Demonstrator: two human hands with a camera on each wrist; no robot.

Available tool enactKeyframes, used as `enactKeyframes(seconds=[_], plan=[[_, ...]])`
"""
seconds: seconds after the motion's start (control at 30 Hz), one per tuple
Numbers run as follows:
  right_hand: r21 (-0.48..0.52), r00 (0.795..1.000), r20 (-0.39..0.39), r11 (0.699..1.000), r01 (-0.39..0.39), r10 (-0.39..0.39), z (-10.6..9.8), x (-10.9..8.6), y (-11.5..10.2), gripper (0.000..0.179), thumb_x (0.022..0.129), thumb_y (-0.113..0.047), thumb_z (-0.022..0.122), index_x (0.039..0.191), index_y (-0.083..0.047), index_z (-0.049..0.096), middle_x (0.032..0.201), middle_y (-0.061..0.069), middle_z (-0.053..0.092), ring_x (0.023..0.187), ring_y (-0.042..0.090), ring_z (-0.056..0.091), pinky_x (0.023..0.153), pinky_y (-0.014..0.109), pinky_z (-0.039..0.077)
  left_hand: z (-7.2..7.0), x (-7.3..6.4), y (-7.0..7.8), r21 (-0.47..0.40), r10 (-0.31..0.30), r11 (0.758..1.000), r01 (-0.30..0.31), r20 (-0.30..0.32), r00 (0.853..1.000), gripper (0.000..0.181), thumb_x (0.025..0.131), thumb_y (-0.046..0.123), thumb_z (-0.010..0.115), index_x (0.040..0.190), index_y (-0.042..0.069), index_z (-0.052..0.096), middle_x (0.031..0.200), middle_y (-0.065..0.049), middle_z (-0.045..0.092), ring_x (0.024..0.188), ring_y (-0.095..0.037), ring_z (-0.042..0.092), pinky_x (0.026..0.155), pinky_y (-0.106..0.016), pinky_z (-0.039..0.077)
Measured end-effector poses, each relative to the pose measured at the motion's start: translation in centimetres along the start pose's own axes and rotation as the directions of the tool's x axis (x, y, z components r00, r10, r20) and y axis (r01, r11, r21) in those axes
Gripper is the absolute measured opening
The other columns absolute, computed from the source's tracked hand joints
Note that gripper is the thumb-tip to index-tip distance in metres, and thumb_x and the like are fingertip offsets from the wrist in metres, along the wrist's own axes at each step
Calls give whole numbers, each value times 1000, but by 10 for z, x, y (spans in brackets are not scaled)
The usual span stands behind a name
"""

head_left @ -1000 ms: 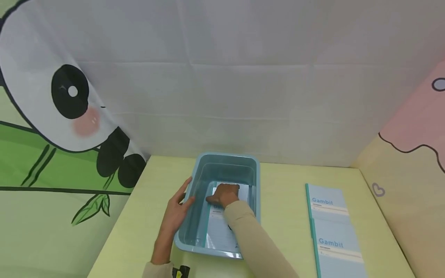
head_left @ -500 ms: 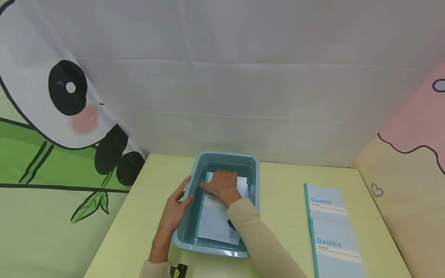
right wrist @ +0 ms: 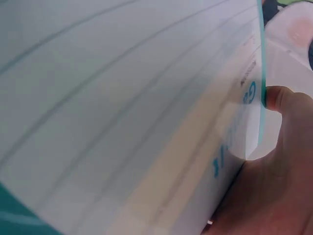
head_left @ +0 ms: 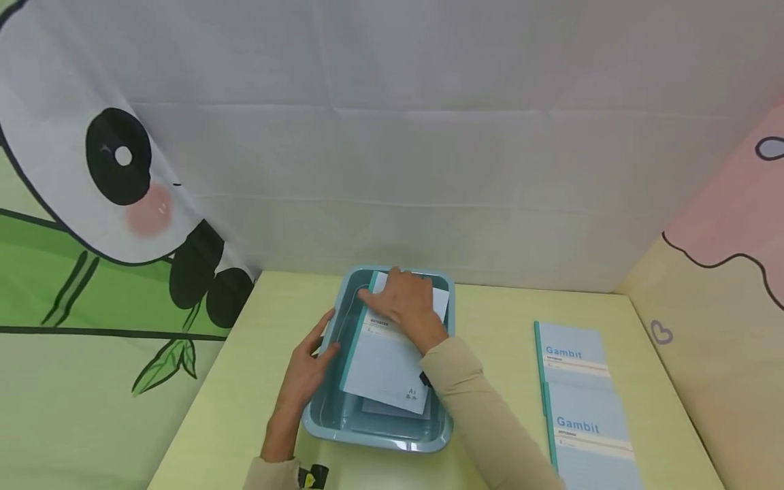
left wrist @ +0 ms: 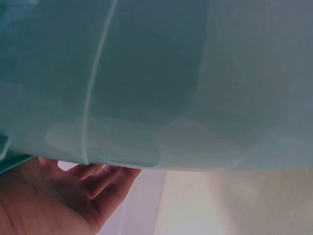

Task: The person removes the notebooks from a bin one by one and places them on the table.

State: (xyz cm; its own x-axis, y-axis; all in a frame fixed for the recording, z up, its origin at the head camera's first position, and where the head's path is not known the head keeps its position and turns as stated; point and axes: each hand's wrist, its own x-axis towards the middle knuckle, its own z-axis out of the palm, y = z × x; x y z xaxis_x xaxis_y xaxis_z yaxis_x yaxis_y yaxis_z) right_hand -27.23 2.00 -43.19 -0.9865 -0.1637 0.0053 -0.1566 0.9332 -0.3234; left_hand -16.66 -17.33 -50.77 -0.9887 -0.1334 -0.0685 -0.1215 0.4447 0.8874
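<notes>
On the pale-yellow tabletop (head_left: 496,367), the right hand (head_left: 405,299) grips a pale-blue, teal-spined paper notebook (head_left: 382,361) tilted over a blue-grey rectangular plastic tub (head_left: 373,439), seemingly a lifting step next needing rim clearance, while the left hand (head_left: 306,374) rests fairly straight, partly hidden fingers against the tub.

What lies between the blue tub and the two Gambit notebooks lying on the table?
In the head view, bare yellow tabletop separates the tub from the notebooks, with the right arm's beige sleeve crossing the near part.
</notes>
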Motion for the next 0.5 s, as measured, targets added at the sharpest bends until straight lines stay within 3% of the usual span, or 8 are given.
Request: enactKeyframes(seconds=[0.1,0.23,0.33,0.5], plan=[[42,1000,-18,999,-13,13,-15,-3,1,68,90,-72,52,106,-7,68,87,8,68,81,25,66,89,45,52,-3,-2,-1,-1,6,1000,-6,13,1000,61,106,24,60,160,43,38,155,-25,52,128,-46,62,87,-56,59],[87,998,-44,996,-34,38,-37,-7,4,56,90,-68,53,82,-13,58,71,3,54,67,21,55,74,39,46,-8,-4,-1,-10,14,1000,-14,24,1000,61,106,23,60,160,43,38,154,-26,53,128,-46,61,87,-57,59],[99,997,-47,993,-61,66,-51,-11,11,54,90,-68,51,81,-15,52,72,2,50,66,20,54,70,36,42,-11,-5,-3,-14,20,1000,-19,29,999,61,106,22,60,159,43,39,154,-25,53,128,-46,62,87,-57,59],[118,993,-27,987,-110,114,-65,-20,30,57,90,-68,48,91,-12,55,78,4,52,72,23,55,70,37,41,-16,-9,-6,-16,19,1000,-18,42,999,61,106,22,60,159,42,39,152,-25,55,124,-45,65,86,-56,60]])
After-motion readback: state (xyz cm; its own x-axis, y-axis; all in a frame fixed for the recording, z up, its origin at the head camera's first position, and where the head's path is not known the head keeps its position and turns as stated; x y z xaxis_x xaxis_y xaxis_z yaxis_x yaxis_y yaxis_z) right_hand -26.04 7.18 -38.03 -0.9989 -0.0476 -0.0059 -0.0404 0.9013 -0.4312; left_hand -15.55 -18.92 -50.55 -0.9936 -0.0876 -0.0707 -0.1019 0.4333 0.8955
